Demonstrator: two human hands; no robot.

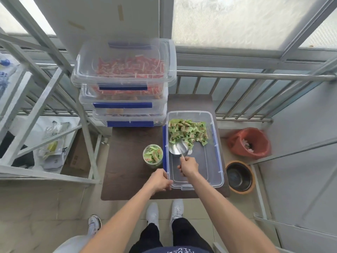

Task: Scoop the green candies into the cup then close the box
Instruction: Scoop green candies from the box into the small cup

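Nearest, two white sneakers [165, 212] on tiled floor, below bare forearms reaching forward. Left hand [160, 180] at the near left corner of the clear plastic box [218, 157], fingers [168, 185] curled over its rim, gripping it. Right hand [188, 166] inside the box, fingers [180, 168] closed around the handle of a metal scoop [177, 149]; scoop bowl lying on the bare box floor, its mouth against the near edge of the green candies [187, 131]. Candies heaped in the far half of the box, near half bare. Blue latch [164, 148] hanging along the box's left side. Just left of the box, a small clear cup [152, 157], upright on the dark brown surface [127, 161], holding a good many green candies [152, 155], close to the box wall, touching or not impossible to tell. Right of the surface, on the floor, a dark pot [239, 177] with an orange rim, and beyond it a bin lined with a red bag [248, 141]. At the far left of the surface, a stack of three lidded clear boxes [125, 99] with blue latches, the top one filled with red candies [130, 67]. Behind everything, a metal railing [255, 76] and frosted windows [228, 21].
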